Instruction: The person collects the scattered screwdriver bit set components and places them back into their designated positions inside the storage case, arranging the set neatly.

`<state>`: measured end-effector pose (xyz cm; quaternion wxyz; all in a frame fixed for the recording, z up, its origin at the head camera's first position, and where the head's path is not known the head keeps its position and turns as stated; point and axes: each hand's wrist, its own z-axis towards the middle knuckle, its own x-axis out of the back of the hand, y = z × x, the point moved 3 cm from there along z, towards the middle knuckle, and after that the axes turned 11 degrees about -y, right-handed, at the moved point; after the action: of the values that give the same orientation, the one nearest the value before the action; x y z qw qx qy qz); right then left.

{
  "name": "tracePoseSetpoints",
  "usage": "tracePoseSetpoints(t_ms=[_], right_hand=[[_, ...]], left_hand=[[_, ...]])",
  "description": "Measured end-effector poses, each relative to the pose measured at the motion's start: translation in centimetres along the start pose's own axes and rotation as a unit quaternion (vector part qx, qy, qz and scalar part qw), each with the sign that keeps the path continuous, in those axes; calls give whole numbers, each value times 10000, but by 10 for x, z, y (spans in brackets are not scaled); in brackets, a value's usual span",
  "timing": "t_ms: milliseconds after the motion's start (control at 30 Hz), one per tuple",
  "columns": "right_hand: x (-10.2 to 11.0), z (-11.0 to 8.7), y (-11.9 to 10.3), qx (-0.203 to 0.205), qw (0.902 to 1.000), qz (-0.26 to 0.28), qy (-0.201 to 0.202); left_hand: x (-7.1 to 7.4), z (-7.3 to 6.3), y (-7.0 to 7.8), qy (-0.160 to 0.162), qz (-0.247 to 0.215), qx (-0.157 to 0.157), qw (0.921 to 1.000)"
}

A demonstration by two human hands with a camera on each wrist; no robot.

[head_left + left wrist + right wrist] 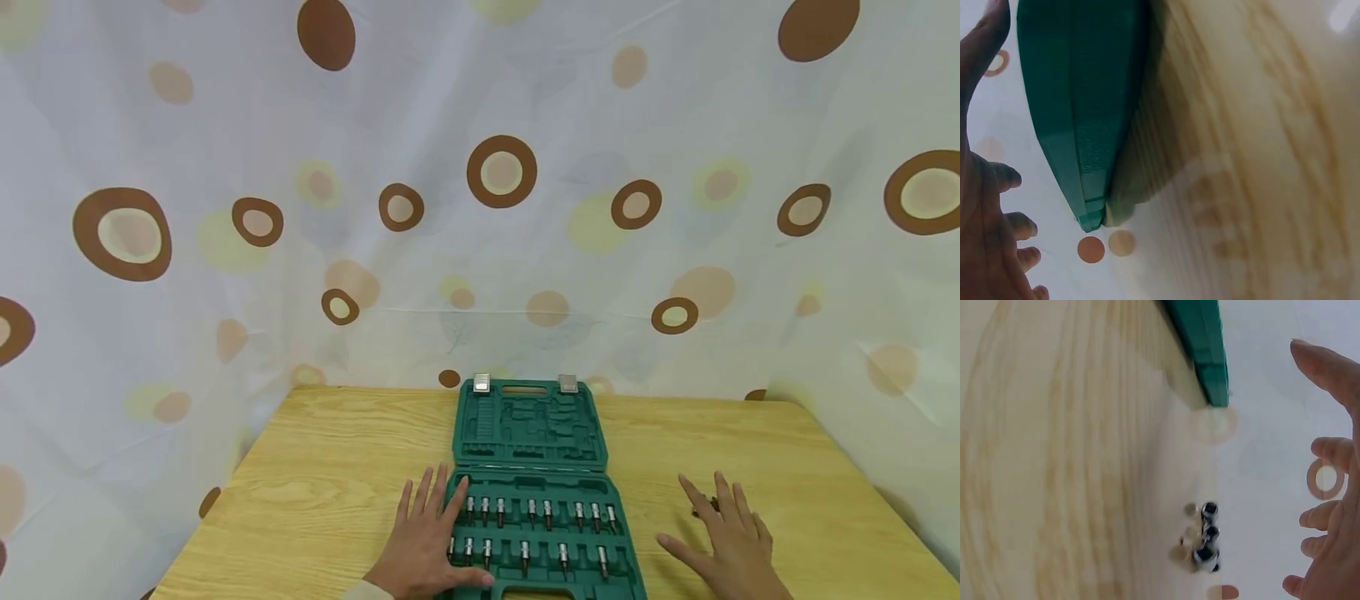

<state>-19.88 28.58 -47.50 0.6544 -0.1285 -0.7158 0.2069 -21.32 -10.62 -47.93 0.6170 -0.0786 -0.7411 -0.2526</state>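
Observation:
A green tool case (551, 533) lies unfolded on the wooden table. Two rows of silver-headed bit sockets (525, 557) sit in its near half; the lid half (528, 425) shows moulded, unfilled recesses. My left hand (423, 537) hovers with spread fingers at the case's left edge, covering part of it; whether it touches is unclear. To the right of the case, my right hand (727, 542) is held over the table, fingers apart and holding nothing. Several small shiny metal pieces (1208, 553), probably sockets, lie beyond that hand, partly hidden by its fingers in the head view.
The wooden table (337, 467) extends to both sides of the case. Behind it and along both sides hangs a pale curtain (420, 275) with brown and yellow spots. Two metal latches (482, 383) stand at the lid's far edge.

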Motion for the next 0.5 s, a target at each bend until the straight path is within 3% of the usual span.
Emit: tracePoseSetpoints(t_ms=[200,400,500], right_hand=[[4,-1,23,-256,9993,-268,56],[11,2,44,-973,9936,173,-539],[13,3,53,-1238,9900,258,-627]], left_hand=[[-5,1,-5,-209,9,25,9998],[-8,1,-11,-482,-76,180,9986],[-9,1,-13,-578,-99,247,9980]])
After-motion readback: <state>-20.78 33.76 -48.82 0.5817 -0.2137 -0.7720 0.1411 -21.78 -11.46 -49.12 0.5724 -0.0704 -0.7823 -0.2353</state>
